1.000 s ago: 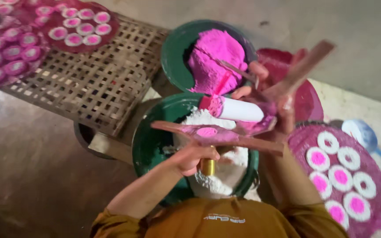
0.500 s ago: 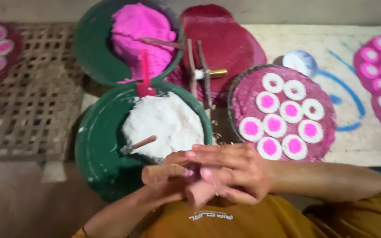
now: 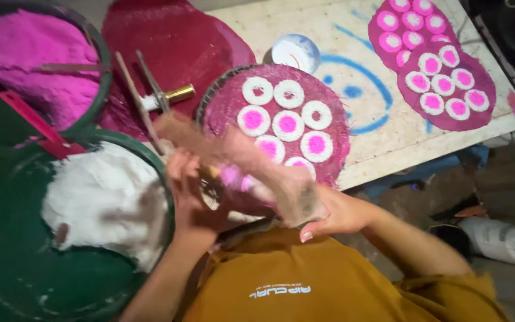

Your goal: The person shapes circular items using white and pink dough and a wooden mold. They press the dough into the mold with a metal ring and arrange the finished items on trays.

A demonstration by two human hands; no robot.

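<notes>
I hold a blurred flat wooden stick gripped in my right hand and steadied by my closed left hand — low over the near edge of the round magenta woven tray of white-and-pink discs, right of the green basin of white powder — so material stays within reach.

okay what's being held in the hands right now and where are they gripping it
The right hand grips the near end of a blurred, brownish stick-like tool. The left hand closes around something small beneath it, too blurred to identify.
</notes>
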